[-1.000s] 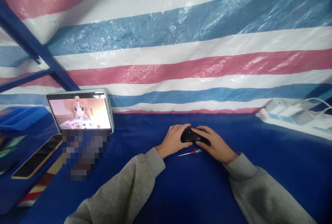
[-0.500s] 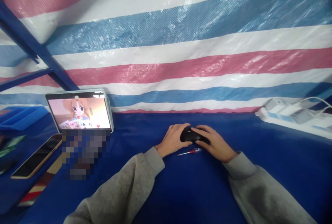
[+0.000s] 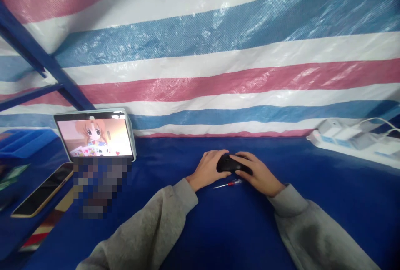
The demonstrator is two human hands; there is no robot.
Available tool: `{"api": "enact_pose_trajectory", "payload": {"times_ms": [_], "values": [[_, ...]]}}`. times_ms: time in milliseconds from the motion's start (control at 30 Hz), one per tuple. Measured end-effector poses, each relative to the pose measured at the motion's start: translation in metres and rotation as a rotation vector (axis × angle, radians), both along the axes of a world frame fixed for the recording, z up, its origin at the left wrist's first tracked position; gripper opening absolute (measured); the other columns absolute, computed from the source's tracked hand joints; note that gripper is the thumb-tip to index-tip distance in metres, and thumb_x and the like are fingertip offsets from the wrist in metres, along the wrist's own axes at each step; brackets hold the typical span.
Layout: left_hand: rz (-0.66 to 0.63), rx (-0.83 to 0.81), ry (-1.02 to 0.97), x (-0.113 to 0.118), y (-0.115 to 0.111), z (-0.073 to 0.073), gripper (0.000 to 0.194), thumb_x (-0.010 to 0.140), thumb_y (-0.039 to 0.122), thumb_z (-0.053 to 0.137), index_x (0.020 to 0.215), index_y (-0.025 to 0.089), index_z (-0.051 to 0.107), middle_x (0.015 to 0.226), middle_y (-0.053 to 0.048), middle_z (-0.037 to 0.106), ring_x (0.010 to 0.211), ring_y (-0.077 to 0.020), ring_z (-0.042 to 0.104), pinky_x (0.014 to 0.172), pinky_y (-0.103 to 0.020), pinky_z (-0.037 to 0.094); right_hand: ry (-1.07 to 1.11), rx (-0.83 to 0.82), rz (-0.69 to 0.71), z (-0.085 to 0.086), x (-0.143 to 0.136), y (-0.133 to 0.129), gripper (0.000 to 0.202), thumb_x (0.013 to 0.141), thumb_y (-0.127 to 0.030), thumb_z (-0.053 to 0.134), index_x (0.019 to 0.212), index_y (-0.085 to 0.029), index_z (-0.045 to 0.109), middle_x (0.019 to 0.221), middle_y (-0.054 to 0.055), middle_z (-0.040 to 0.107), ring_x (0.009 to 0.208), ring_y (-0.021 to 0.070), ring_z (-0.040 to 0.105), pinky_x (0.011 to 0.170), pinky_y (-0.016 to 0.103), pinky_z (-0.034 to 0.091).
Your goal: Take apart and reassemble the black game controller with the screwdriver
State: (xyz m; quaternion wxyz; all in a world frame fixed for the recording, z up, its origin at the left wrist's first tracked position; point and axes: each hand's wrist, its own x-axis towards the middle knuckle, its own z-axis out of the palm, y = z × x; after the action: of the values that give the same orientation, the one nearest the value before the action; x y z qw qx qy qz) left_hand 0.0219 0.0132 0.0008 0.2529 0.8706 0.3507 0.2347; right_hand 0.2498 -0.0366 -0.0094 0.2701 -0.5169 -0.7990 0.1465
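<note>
Beyond your fingers (image 3: 242,160): striped plastic sheeting (image 3: 187,66) as wall, red/white/blue, rippled, spanning your whole view. Under them you've got a plain dark blue worktop (image 3: 328,203), running back to the sheeting. Well left of your fingers, slanted blue post (image 3: 28,38) plus crossbar (image 3: 31,95), white tie (image 3: 49,77) at the joint. Light leaves white glints on the sheeting above them.

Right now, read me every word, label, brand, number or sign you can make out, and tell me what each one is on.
Words, brands, numbers: none readable.
Sign: a red heart, on the tablet screen; the other small marks nearby are too small to read surely.
White power strip: any print on its blue patches is too blurred.
Black mouse and screwdriver: no lettering readable.
</note>
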Motion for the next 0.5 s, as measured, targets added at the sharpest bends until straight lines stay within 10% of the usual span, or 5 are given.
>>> {"api": "enact_pose_trajectory", "payload": {"times_ms": [500], "values": [[0.128, 0.099, -0.057, 0.001, -0.007, 0.007, 0.051, 0.087, 0.045, 0.068, 0.132, 0.025, 0.053, 0.116, -0.005, 0.072, 0.111, -0.0260, 0.065, 0.106, -0.045, 0.041, 0.074, 0.045, -0.038, 0.004, 0.007, 0.001, 0.048, 0.089, -0.026, 0.053, 0.137, -0.027, 0.054, 0.135, 0.009, 0.061, 0.125, 0.0256, 0.059, 0.108, 0.046, 0.048]]}}
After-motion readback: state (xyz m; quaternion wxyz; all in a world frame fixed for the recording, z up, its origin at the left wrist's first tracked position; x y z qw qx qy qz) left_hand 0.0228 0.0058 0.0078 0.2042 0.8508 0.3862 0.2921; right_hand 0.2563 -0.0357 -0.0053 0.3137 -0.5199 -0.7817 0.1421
